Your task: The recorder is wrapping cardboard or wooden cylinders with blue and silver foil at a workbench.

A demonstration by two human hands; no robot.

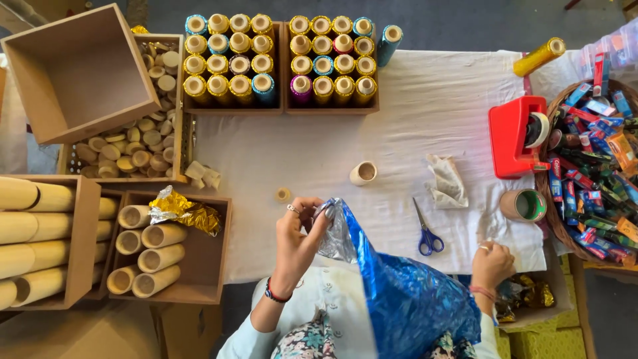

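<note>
Fingers of the left hand (297, 236) pinch blue foil (399, 292) at centre frame; right hand (490, 264) rests closed, apparently empty; best kept taut.

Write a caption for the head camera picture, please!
Left hand pinches blue foil; right hand rests near scissors.

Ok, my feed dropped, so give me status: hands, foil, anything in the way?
Left hand pinching blue foil sheet at its top edge. Right hand down at table edge, grip hidden. Scissors lie between the hands, untouched.

White-clothed table (425, 126), scissors (427, 233), red tape dispenser (513, 136), 2 spool boxes (232, 106)
</note>
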